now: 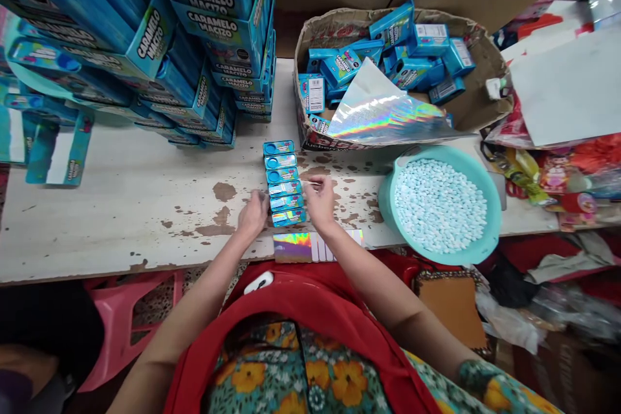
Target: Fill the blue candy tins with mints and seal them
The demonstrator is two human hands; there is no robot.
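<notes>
Several small blue boxes [283,176] stand in a column on the worn white table, close together. My left hand [254,212] is at the left side of the lower boxes, its fingers curled; what they hold, if anything, is hidden. On the right of the column, my right hand [320,199] pinches a thin pale strip that reaches toward the boxes. A shiny holographic sticker sheet [293,248] lies at the table's front edge, partly under my right forearm.
Stacked blue cartons [216,32] rise at the back left. A cardboard box [478,103] of blue packets with a shiny sheet stands behind a turquoise bucket [387,197] of pale candies. A pink stool [114,320] is below left.
</notes>
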